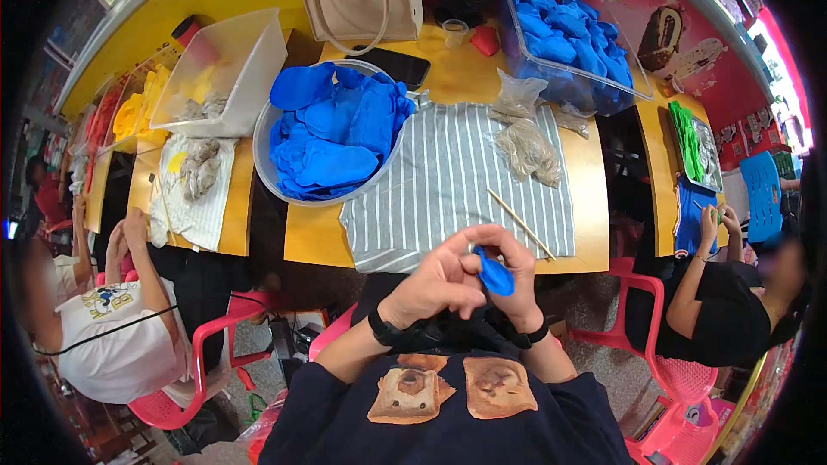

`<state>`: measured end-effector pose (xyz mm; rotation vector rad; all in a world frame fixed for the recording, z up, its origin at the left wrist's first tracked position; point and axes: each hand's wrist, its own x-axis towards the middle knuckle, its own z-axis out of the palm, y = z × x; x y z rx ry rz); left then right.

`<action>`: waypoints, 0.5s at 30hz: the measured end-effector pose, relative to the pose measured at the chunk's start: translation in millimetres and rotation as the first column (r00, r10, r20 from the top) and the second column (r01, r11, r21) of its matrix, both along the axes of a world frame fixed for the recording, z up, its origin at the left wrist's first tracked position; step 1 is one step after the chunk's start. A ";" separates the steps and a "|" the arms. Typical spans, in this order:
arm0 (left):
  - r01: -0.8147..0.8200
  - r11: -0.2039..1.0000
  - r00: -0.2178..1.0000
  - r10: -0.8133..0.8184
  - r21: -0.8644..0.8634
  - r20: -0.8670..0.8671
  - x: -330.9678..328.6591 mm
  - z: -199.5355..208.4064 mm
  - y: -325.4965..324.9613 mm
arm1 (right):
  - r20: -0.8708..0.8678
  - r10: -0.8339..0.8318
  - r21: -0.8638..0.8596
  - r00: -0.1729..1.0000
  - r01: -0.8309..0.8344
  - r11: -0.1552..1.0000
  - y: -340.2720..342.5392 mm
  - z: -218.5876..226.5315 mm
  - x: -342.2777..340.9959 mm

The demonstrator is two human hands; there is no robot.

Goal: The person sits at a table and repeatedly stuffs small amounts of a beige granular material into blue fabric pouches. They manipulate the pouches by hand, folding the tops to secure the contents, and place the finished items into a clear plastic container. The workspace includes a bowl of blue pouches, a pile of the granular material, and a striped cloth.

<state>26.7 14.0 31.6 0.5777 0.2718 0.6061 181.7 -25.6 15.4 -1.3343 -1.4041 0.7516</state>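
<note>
My left hand and my right hand meet just past the table's near edge. Between them is a small blue piece, soft and pouch-like, rounded at its lower end. Fingers of both hands are curled and pinch its upper end, which they partly hide. Close ahead lies a grey-and-white striped cloth. A thin wooden stick rests slantwise on it, with clear bags of greyish-beige stuff farther back. At the cloth's left stands a round tub heaped with flat blue fabric pieces.
A black phone and a beige tote bag sit behind the tub. Clear boxes stand on both sides, the right one full of blue pieces. Seated people work at left and right; pink chairs flank me.
</note>
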 end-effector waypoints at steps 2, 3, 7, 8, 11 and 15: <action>0.019 0.983 0.997 -0.006 0.182 -0.073 5.2 0.9 -4.7 | -0.027 -0.009 0.011 1.000 0.009 1.000 -1.4 -6.3 -3.2; 0.005 0.981 0.996 0.013 0.192 -0.093 7.4 -0.8 -6.2 | -0.052 -0.021 -0.009 0.998 0.020 1.000 -1.8 -10.6 -3.3; 0.023 0.977 0.982 0.017 0.210 -0.186 5.4 -6.1 -4.7 | -0.049 0.077 0.004 0.996 -0.077 0.997 -2.7 -18.2 7.0; 0.048 0.977 0.977 -0.003 0.206 -0.211 3.2 -6.5 -3.9 | -0.129 0.111 -0.015 0.985 -0.113 0.993 0.0 -19.7 9.7; 0.014 0.978 0.994 0.009 0.209 -0.108 -0.9 -13.4 -3.0 | -0.426 0.222 -0.095 0.877 -0.288 0.953 3.3 -4.9 13.7; -0.025 0.985 0.992 0.045 0.171 -0.116 -3.6 -3.6 0.9 | -0.513 0.306 -0.151 0.802 -0.435 0.888 -2.0 -1.3 30.3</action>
